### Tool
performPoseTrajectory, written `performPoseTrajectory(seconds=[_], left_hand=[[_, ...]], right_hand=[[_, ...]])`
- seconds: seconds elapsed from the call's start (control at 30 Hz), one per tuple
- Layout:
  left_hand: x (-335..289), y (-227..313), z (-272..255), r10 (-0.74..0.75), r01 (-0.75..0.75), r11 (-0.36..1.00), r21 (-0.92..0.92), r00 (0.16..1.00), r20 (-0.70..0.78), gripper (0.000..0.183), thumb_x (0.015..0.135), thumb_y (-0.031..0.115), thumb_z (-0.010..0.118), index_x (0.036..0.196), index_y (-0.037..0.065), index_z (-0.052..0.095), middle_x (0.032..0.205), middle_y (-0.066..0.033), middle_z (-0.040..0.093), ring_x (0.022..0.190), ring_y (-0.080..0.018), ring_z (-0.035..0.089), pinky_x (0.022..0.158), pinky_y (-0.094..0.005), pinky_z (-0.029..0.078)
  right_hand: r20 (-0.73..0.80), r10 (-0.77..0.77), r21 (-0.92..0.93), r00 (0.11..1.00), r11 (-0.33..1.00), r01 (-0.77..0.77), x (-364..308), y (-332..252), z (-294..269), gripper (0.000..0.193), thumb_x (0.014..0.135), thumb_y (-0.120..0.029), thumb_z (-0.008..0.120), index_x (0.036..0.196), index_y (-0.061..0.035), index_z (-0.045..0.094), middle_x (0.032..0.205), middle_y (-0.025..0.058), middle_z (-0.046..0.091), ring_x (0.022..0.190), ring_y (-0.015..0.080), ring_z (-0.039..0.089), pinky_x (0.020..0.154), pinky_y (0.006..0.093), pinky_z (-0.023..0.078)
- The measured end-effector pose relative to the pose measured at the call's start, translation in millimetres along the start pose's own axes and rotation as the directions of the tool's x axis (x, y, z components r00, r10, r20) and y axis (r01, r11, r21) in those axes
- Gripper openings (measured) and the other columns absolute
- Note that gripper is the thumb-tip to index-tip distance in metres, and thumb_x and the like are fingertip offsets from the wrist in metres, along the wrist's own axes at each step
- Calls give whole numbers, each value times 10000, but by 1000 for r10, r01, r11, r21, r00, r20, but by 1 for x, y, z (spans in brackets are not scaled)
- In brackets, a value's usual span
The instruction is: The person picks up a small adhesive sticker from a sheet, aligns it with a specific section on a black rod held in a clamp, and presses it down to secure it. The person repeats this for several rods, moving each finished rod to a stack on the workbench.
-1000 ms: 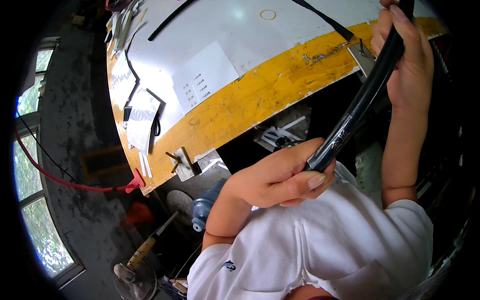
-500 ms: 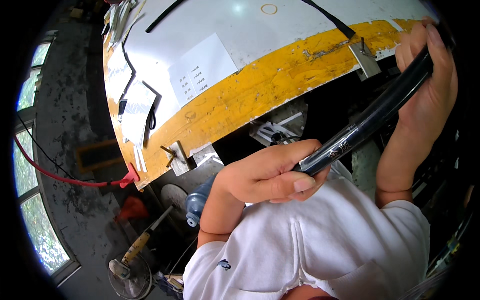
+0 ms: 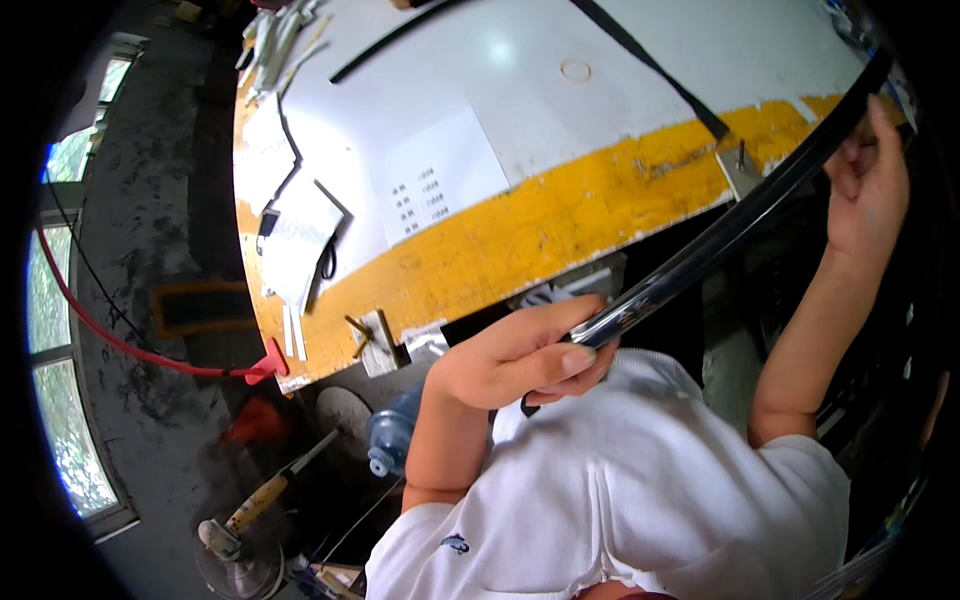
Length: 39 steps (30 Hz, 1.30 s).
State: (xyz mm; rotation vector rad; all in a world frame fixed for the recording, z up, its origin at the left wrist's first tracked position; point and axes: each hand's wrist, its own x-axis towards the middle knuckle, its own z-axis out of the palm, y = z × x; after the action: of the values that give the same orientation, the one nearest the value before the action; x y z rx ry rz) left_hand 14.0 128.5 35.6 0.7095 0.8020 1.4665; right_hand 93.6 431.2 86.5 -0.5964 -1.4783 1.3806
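A long, glossy black strip (image 3: 712, 235) slants across the space in front of my chest, rising from the middle to the far right. My left hand (image 3: 525, 355) is closed around its lower end, thumb on top. Clear, shiny material covers the strip near that hand. My right hand (image 3: 868, 185) is at the upper right, beside the strip's upper part, its index finger stretched out and the other fingers loosely bent. It does not look wrapped around the strip, though whether the fingertips touch it is hard to tell.
Beyond my hands stands a white-topped table (image 3: 440, 75) with a worn yellow edge. On it lie a printed sheet (image 3: 440, 180), more black strips (image 3: 650, 62) and a thin ring (image 3: 575, 70). Metal clamps (image 3: 376, 342) grip its edge. Below are a blue bottle (image 3: 395, 430) and a fan (image 3: 238, 565).
My right hand has loosened from the strip, its fingers opening beside it. My left hand has shifted slightly left with the strip's lower end. The table appears a little farther right in view.
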Motion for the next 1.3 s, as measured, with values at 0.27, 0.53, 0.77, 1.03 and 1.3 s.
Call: performPoseTrajectory(seconds=[0.27, 0.53, 0.77, 1.03, 1.3], left_hand=[[-17, 33, -16, 106, 59, 875, 480, 945, -308, 284, 996, 247, 433, 894, -12, 488, 650, 14, 429, 481, -49, 368, 440, -205, 313], [-29, 38, -28, 523, -198, 852, 484, 310, -794, 290, 954, 141, 501, 1208, 7, 460, 778, -4, 434, 577, -47, 395, 454, -183, 386], [-63, 26, -22, 581, -195, 811, 551, 170, -796, 235, 929, 86, 524, 1141, 3, 469, 780, -20, 447, 537, -41, 385, 419, -185, 344], [-92, 9, -20, 493, -174, 862, 477, 63, -868, 138, 935, 95, 553, 1035, 10, 513, 710, 3, 473, 532, -36, 392, 434, -184, 335], [-104, 14, -21, 451, -121, 887, 446, 17, -892, 134, 935, 96, 557, 1009, -9, 522, 671, 8, 473, 540, -38, 402, 449, -184, 344]], right_hand=[[19, 348, -74, 937, 935, -346, 57, 66, 35, 303, 861, -340, 646, 718, -106, 516, 574, -36, 456, 383, 54, 338, 348, 212, 213], [110, 454, -71, 884, 891, -449, 74, 141, 134, 385, 858, -218, 576, 558, -75, 383, 489, -9, 345, 356, 108, 338, 322, 262, 267], [12, 511, -305, 859, 820, -484, 98, 198, 224, 353, 830, -237, 595, 903, 101, 525, 783, 230, 641, 569, 294, 640, 465, 388, 497], [-54, 502, -432, 863, 768, -473, 125, 282, 323, 400, 886, -306, 598, 658, 15, 526, 532, 100, 532, 388, 200, 501, 339, 351, 357], [119, 686, -338, 717, 707, -621, 126, 255, 370, 362, 919, -324, 622, 795, 8, 552, 601, 97, 587, 446, 176, 548, 355, 315, 431]])
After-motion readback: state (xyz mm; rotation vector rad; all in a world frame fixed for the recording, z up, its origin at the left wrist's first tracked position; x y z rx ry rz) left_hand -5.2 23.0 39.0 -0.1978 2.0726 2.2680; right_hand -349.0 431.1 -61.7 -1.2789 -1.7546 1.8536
